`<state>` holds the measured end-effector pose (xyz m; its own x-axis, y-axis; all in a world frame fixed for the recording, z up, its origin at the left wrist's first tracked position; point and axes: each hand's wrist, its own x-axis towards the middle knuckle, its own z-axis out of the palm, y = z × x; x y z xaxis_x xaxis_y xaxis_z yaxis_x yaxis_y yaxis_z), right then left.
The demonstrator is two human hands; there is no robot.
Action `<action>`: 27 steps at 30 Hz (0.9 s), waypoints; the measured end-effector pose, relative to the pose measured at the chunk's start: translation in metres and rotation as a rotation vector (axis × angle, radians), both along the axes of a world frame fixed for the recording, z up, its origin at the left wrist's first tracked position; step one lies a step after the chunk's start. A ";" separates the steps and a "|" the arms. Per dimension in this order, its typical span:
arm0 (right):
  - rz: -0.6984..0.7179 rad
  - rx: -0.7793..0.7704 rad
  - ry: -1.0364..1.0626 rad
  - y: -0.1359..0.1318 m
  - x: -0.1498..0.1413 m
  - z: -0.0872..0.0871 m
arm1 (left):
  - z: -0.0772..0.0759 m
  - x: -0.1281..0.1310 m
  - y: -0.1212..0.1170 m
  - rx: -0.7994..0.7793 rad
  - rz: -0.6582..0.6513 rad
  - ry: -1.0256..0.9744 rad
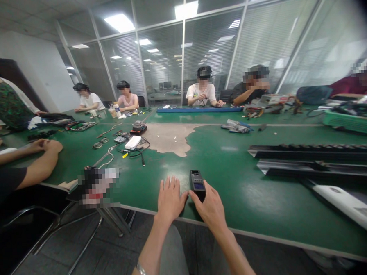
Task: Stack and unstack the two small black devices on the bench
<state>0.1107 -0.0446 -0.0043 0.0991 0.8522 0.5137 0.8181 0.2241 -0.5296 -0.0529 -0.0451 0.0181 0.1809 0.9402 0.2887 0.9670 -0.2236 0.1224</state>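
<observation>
On the green table (232, 188), close to its near edge, stands a small black handheld device (197, 180) with a dark bluish screen and a row of buttons. My right hand (210, 201) grips its near end, thumb on the left side and fingers on the right. To the left of the device, my left hand (170, 199) lies flat on the tabletop with fingers stretched forward, holding nothing. Its thumb points toward the device and my right thumb. The lower part of the device is hidden by my right hand.
Black metal rails (311, 169) and a white long-bodied tool (350, 206) lie to the right. A white power bank (133, 142) sits among cables at left. Grey gloves (236, 126) lie farther back, left of a green basket (351, 122). Several people sit around the table.
</observation>
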 end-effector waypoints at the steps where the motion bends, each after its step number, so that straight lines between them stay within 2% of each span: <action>1: 0.007 0.004 0.006 0.000 0.000 0.001 | 0.000 0.000 0.000 0.002 -0.001 0.001; 6: 0.038 0.014 0.080 -0.001 -0.001 0.009 | -0.001 0.001 -0.001 0.015 0.001 0.013; 11: 0.078 0.019 0.189 -0.002 0.000 0.031 | 0.000 0.001 -0.001 0.011 0.006 0.023; 16: -0.022 0.026 0.224 -0.003 0.015 0.049 | 0.002 0.002 -0.001 -0.023 0.010 0.027; 19: -0.074 0.043 0.197 -0.003 0.034 0.046 | 0.002 0.003 -0.001 -0.026 0.008 0.026; 23: -0.096 0.026 0.129 -0.003 0.061 0.027 | 0.002 0.002 -0.001 -0.021 -0.003 0.014; 27: -0.120 -0.006 0.096 -0.005 0.073 0.011 | 0.002 0.002 0.000 -0.027 -0.009 0.010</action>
